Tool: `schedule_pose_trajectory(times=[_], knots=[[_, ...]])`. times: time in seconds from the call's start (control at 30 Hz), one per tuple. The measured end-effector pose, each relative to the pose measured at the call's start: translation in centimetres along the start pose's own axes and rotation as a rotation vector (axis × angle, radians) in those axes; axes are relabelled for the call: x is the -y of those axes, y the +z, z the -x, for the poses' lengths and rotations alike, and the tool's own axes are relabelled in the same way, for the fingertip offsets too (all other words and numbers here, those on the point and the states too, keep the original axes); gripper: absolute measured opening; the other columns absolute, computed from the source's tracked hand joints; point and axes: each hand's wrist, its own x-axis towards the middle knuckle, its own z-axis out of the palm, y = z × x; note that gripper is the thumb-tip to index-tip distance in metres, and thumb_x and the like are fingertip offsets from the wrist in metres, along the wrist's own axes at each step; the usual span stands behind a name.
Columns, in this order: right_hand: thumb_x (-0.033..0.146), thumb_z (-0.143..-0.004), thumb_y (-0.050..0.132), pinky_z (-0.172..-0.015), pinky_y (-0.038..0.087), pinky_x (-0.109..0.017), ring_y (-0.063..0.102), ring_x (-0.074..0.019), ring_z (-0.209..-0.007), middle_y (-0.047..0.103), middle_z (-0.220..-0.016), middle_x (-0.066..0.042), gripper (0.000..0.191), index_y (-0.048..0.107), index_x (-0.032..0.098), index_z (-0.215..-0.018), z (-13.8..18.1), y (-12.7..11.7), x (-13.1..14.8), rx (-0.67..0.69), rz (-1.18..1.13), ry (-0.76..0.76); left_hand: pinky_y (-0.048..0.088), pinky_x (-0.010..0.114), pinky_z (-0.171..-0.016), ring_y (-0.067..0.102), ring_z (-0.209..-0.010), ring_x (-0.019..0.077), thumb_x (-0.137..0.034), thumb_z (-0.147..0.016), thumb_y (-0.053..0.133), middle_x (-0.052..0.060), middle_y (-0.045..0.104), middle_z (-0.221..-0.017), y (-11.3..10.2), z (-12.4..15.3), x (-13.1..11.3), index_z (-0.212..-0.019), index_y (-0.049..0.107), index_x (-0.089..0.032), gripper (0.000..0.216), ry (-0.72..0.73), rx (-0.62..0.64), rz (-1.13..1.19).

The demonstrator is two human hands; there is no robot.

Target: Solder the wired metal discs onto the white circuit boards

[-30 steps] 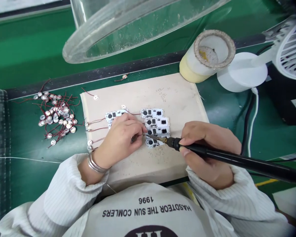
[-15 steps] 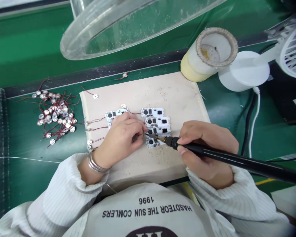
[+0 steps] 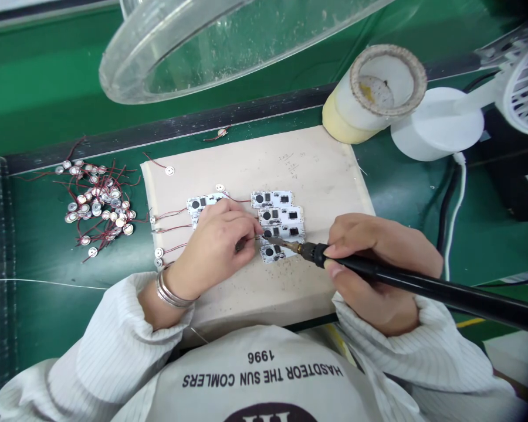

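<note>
My right hand (image 3: 381,266) is closed around the black handle of a soldering iron (image 3: 369,268). Its metal tip points left and reaches the left part of a small white circuit board in the stack of boards (image 3: 281,215). My left hand (image 3: 226,234) is closed in a pinch beside the same board. A thin wire (image 3: 258,237) seems to run from its fingertips to the board, though the fingers hide most of it. Under and behind my left hand lie more white boards (image 3: 196,204), partly covered, with red wires leading left to small round discs (image 3: 159,252).
A tan work sheet (image 3: 229,158) lies under the boards. Left of it is a pile of wired discs (image 3: 99,199). At the back stand a pale round container (image 3: 341,117) and a white fan (image 3: 437,129). A clear rounded hood (image 3: 127,76) hangs above.
My right hand and the iron's handle have shifted slightly right, while the tip stays by the same board. My left hand keeps its pinch in place. The view has shifted a little.
</note>
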Motion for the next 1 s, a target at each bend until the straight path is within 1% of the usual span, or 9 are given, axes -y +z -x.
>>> schedule_pose_trajectory(times=[0.1, 0.2, 0.43, 0.53, 0.7, 0.87, 1.0], knots=[[0.012, -0.068, 0.061, -0.044, 0.044, -0.032, 0.052, -0.0158, -0.049, 0.054, -0.059, 0.002, 0.017, 0.058, 0.026, -0.078, 0.04, -0.05, -0.17, 0.024, -0.013, -0.022, 0.046, 0.041, -0.086, 0.06, -0.091, 0.0219, -0.008, -0.081, 0.059, 0.0, 0.075, -0.094, -0.09, -0.05, -0.04, -0.069, 0.054, -0.019, 0.017, 0.005, 0.013, -0.007], [0.012, -0.068, 0.06, -0.044, 0.044, -0.031, 0.053, -0.0151, -0.049, 0.057, -0.061, 0.002, 0.017, 0.058, 0.025, -0.079, 0.03, 0.04, -0.31, 0.016, 0.0, -0.056, 0.046, 0.042, -0.088, 0.061, -0.093, 0.0223, -0.007, -0.08, 0.06, 0.0, 0.075, -0.095, -0.15, -0.1, -0.11, -0.07, 0.055, -0.019, 0.017, 0.003, 0.026, -0.017], [0.014, -0.069, 0.06, -0.044, 0.047, -0.032, 0.055, -0.0161, -0.049, 0.059, -0.06, 0.002, 0.016, 0.057, 0.027, -0.078, -0.19, 0.1, -0.29, 0.052, 0.047, -0.044, 0.046, 0.042, -0.088, 0.063, -0.093, 0.0223, -0.006, -0.077, 0.061, 0.0, 0.074, -0.092, -0.08, -0.2, -0.25, -0.069, 0.055, -0.02, 0.017, -0.018, 0.025, -0.028], [0.012, -0.068, 0.059, -0.045, 0.047, -0.032, 0.055, -0.0161, -0.05, 0.059, -0.06, 0.002, 0.019, 0.058, 0.027, -0.079, -0.18, 0.16, -0.49, 0.052, 0.04, -0.057, 0.046, 0.042, -0.087, 0.063, -0.091, 0.0219, -0.006, -0.077, 0.06, 0.0, 0.074, -0.091, -0.04, -0.25, -0.26, -0.068, 0.055, -0.019, 0.017, -0.019, 0.018, -0.025], [0.01, -0.066, 0.059, -0.045, 0.047, -0.032, 0.055, -0.0161, -0.05, 0.059, -0.06, 0.0, 0.02, 0.058, 0.024, -0.08, -0.07, 0.35, -0.89, 0.029, 0.022, -0.125, 0.046, 0.042, -0.087, 0.063, -0.09, 0.0215, -0.006, -0.077, 0.06, -0.001, 0.074, -0.09, -0.06, -0.3, -0.27, -0.068, 0.055, -0.019, 0.017, -0.014, 0.012, -0.018], [0.013, -0.068, 0.058, -0.044, 0.048, -0.032, 0.055, -0.0161, -0.049, 0.06, -0.06, 0.002, 0.018, 0.058, 0.027, -0.08, -0.11, 0.42, -0.93, 0.028, 0.046, -0.127, 0.046, 0.042, -0.086, 0.064, -0.09, 0.0216, -0.005, -0.076, 0.06, -0.001, 0.075, -0.09, -0.09, -0.35, -0.31, -0.068, 0.055, -0.019, 0.017, -0.01, 0.009, -0.009], [0.014, -0.068, 0.058, -0.044, 0.047, -0.031, 0.055, -0.016, -0.048, 0.06, -0.06, 0.002, 0.017, 0.057, 0.027, -0.08, -0.11, 0.42, -1.0, 0.023, 0.054, -0.14, 0.046, 0.042, -0.086, 0.063, -0.089, 0.0215, -0.005, -0.077, 0.06, -0.001, 0.074, -0.089, -0.1, -0.38, -0.36, -0.068, 0.055, -0.019, 0.017, -0.01, 0.004, -0.009]])
